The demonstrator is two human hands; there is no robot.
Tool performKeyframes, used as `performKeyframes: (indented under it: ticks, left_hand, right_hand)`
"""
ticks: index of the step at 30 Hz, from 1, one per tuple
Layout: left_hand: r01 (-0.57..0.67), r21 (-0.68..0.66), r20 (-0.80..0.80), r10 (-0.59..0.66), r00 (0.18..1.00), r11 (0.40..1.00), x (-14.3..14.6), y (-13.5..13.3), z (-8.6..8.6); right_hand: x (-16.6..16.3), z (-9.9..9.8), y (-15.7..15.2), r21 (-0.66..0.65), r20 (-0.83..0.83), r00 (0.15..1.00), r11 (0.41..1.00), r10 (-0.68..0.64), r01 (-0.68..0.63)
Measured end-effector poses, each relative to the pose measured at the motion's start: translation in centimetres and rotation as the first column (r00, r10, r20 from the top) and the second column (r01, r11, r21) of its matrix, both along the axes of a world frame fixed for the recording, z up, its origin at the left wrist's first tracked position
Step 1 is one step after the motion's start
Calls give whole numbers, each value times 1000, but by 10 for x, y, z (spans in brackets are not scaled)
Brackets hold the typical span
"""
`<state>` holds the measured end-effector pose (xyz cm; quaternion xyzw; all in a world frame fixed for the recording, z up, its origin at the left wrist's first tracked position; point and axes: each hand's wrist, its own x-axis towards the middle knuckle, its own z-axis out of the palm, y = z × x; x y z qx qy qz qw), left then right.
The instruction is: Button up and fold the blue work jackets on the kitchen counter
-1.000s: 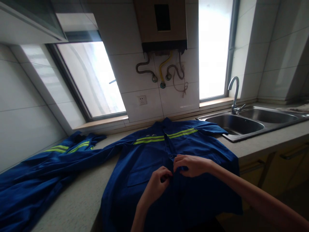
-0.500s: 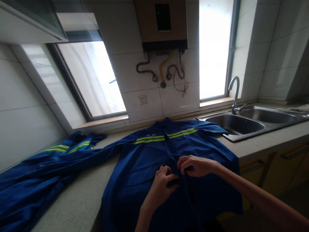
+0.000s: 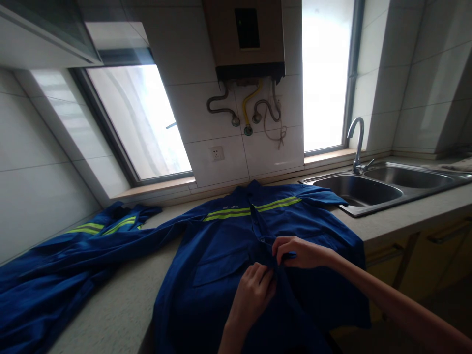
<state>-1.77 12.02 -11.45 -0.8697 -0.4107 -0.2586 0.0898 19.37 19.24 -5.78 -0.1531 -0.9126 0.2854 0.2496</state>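
A blue work jacket [image 3: 221, 246] with yellow-green reflective stripes lies spread front up over the counter, its lower part hanging past the front edge. My right hand [image 3: 300, 252] pinches the jacket's front placket from the right. Close beside it, my left hand [image 3: 254, 287] has its fingers curled on the facing edge of the front opening, gripping the cloth. The fingertips of both hands nearly meet, and what lies between them is partly hidden in shadow. Above the hands the front opening shows a small button.
A second blue striped garment [image 3: 73, 265] lies bunched on the left of the counter [image 3: 106, 314]. At the right is a double steel sink [image 3: 357, 214] with a faucet [image 3: 357, 142]. A water heater [image 3: 245, 39] hangs on the tiled wall, with pipes and a socket [image 3: 217, 153] below.
My left hand has moved slightly right, and its thumb and fingers have closed onto the jacket's edge. My right hand keeps its pinch almost in place.
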Motion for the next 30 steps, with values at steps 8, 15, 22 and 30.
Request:
performKeyframes:
  ticks: [8,15,22,30]
  left_hand:
    - [-54,-33,219,60,974,998,5,5,4]
    - [160,-404,550,99,829,901,8,5,22]
    - [192,-479,665,211,716,856,2,6,15]
    - [203,-481,698,233,677,853,4,9,11]
  right_hand:
    - [-5,-2,-4,-7,-111,993,1000,-26,25]
    - [-20,-14,-12,19,-116,982,988,-152,155]
    - [-21,-11,-23,69,-45,978,976,-204,207]
    - [-24,-15,-20,115,-24,970,963,-242,243]
